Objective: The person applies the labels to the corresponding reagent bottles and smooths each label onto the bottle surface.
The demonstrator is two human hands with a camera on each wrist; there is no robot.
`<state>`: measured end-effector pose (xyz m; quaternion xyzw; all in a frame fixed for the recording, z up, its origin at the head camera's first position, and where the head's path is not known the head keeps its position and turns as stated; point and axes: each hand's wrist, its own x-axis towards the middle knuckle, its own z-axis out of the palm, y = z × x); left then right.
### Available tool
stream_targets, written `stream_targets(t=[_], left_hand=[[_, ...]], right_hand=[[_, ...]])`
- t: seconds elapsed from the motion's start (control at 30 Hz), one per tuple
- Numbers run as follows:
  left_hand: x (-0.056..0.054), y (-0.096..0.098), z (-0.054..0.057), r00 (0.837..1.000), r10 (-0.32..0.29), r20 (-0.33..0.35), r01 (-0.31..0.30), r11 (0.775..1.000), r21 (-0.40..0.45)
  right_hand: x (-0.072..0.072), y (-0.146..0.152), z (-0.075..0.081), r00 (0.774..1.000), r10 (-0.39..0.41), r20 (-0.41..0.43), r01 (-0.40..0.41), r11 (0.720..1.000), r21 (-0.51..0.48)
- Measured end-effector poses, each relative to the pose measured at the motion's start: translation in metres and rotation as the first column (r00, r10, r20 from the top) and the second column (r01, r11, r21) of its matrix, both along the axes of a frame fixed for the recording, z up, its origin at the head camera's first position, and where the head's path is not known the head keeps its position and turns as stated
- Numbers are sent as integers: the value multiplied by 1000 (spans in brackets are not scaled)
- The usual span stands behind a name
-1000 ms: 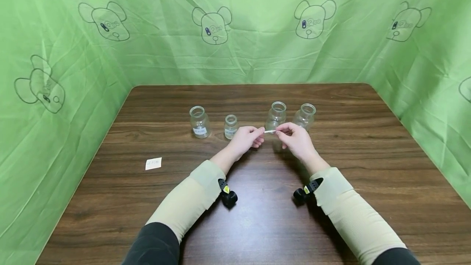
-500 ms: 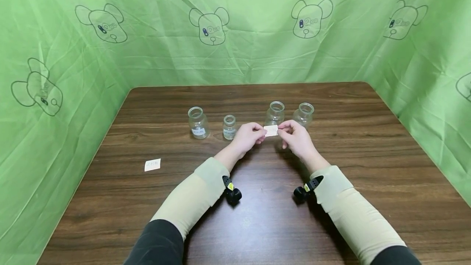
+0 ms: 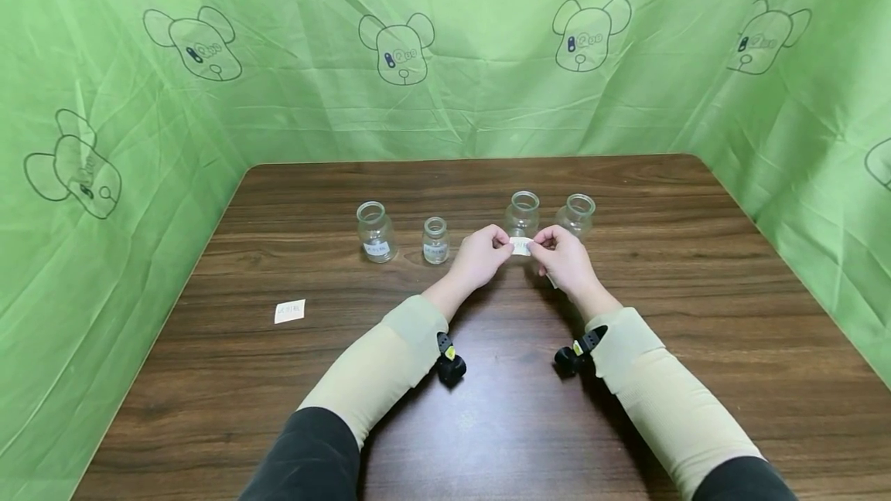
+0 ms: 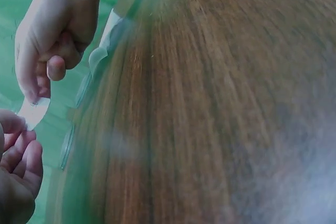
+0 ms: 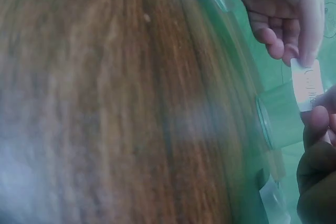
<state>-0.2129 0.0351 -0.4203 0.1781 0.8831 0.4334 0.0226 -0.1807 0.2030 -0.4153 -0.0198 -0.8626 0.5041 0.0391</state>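
Between my hands, in front of a clear glass jar, is a small white label with writing on it. My left hand pinches its left end, and my right hand pinches its right end. In the right wrist view the label shows its written face, with part of a jar behind it. The left wrist view shows the label bending slightly. A second white slip shows just under my right hand; how it is held or where it lies is unclear.
Left of my hands stand a larger jar and a smaller jar, both with labels. Another jar is behind my right hand. A white paper slip lies on the wooden table at left. Green cloth surrounds it.
The label, edge-on a second ago, has turned to show its face and shifted slightly right. My left hand has moved right. A white slip now shows under my right hand.
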Motion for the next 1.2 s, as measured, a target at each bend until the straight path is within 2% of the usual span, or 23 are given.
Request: stream_targets(t=[0.23,0.43,0.83,1.2], left_hand=[[-3,3,-5,996,20,-82,-19,1000,4],[-7,8,-9,991,41,-124,-46,998,-40],[-10,13,-10,985,99,-143,-108,993,-53],[-10,15,-15,980,125,-152,-129,991,-19]], right_hand=[[-2,1,-3,999,-10,-40,17,988,155],[-5,1,-3,993,-13,-114,44,962,271],[-7,-2,-5,975,-38,-220,112,936,333],[-7,-5,-8,961,-61,-268,151,932,328]])
